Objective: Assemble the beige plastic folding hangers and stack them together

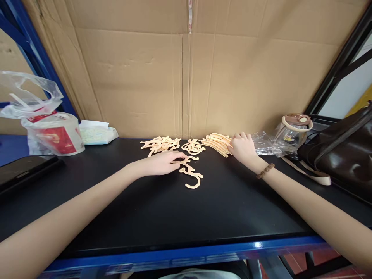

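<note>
In the middle of the black table, my left hand (pixel 164 162) lies low with its thumb and fingers closed around one end of a cream plastic piece (pixel 188 166). Just in front of that piece is a cream plastic hook (pixel 195 183), like a hanger's hook, seemingly touching it. Farther right, my right hand (pixel 243 149) has its fingers curled at the right end of a pile of curved cream plastic strips (pixel 217 143); its fingertips are partly hidden. A heap of cream hooks (pixel 193 146) sits left of the strips. Behind my left hand lies another heap of cream plastic pieces (pixel 162 143).
Crumpled clear plastic (pixel 266 143), a lidded bottle (pixel 295 128), and a dark bag (pixel 343 151) with a beige strap (pixel 315 177) are at right. At left are a bagged tub (pixel 58 133), a tissue pack (pixel 97 133) and a black device (pixel 26 170). Cardboard (pixel 139 77) rises behind.
</note>
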Action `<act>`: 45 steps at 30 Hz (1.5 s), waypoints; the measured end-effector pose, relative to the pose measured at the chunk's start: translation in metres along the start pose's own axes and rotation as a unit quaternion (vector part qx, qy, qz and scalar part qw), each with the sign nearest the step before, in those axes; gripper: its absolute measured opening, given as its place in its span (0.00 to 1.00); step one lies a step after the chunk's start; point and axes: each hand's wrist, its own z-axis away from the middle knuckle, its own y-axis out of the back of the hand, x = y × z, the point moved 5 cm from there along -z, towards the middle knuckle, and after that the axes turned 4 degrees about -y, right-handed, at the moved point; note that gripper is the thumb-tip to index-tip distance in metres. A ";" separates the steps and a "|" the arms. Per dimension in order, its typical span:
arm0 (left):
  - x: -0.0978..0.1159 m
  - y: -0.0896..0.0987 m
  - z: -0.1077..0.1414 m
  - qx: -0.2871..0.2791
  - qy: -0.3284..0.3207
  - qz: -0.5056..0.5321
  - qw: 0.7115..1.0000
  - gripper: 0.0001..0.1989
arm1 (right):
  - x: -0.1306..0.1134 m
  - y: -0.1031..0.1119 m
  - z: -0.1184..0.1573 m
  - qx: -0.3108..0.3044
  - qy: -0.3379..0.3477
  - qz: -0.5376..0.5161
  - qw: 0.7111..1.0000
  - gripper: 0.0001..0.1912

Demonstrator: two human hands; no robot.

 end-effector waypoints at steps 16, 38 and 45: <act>0.011 -0.007 -0.003 0.024 -0.053 0.092 0.994 0.10 | 0.000 0.010 -0.001 0.023 -0.002 -0.002 1.000 0.16; 0.018 -0.005 -0.001 0.027 -0.035 0.013 0.999 0.11 | 0.018 0.016 0.001 -0.058 -0.027 0.010 0.998 0.15; 0.018 -0.004 -0.002 0.028 -0.036 -0.003 0.999 0.11 | 0.027 0.000 -0.009 -0.044 -0.011 -0.005 0.999 0.17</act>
